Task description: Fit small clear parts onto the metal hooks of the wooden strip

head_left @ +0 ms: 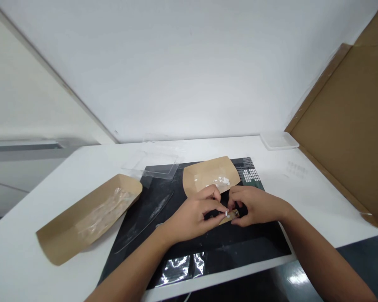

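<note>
Both hands work close together above a black mat [227, 256] on the bench [25, 251]. The left hand [192, 220] and the right hand [258, 205] almost meet, and each grip is closed to a small pinch. Between them is a short tan strip [231, 217] with a tiny white piece [227, 214] at its end. It seems that both grips hold this strip, but the fingers hide most of it. A dark object [211, 214] is also under the fingers; I cannot tell what it is. Just far of the hands, a paper tray [204, 176] holds small white flakes [222, 181], and a sheet of white dots [250, 175] lies at the far right of the mat. To the left is a second paper tray [66, 222] with clear film [105, 209]. A clear lid [154, 165] lies at the far edge of the mat.
</note>
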Motion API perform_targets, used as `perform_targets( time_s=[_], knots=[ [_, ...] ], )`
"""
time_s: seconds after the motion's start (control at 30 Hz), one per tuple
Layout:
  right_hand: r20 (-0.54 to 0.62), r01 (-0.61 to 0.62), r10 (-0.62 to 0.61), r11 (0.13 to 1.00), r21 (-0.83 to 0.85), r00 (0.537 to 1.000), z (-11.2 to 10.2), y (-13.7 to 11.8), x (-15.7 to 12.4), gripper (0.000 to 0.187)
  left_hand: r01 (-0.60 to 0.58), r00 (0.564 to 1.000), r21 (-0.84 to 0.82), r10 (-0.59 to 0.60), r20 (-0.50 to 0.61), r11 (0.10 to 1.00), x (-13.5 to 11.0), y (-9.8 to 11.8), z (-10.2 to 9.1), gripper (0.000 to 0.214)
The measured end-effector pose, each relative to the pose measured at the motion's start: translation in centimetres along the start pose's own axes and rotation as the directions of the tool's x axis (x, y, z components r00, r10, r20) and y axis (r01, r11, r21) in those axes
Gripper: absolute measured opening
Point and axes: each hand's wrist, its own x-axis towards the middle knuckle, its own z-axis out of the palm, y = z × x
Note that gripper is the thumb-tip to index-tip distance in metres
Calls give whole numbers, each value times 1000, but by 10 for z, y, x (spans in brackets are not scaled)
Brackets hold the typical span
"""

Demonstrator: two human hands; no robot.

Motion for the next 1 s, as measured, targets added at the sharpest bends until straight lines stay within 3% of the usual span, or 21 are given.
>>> perform_targets(
  time_s=[0.2,0.43,0.67,0.8,1.0],
  knots=[
    [-88,1,-2,1000,-19,996,-4,-5,-2,25,-18,1000,6,18,-11,1000,1,2,-2,14],
    [-63,42,-42,999,6,997,-3,-9,-3,24,-8,1000,13,8,-12,1000,1,1,-1,13],
    [-198,11,-34,993,-117,980,-5,-8,-3,19,7,1000,44,-7,-10,999,1,1,-1,14],
    [-135,-7,-6,995,-99,991,-7,-2,-8,19,14,1000,45,-14,-9,999,1,1,-1,14],
    [-45,-8,12,997,74,999,-10,-2,-21,31,-7,1000,54,8,-23,999,1,1,1,15]
  ],
)
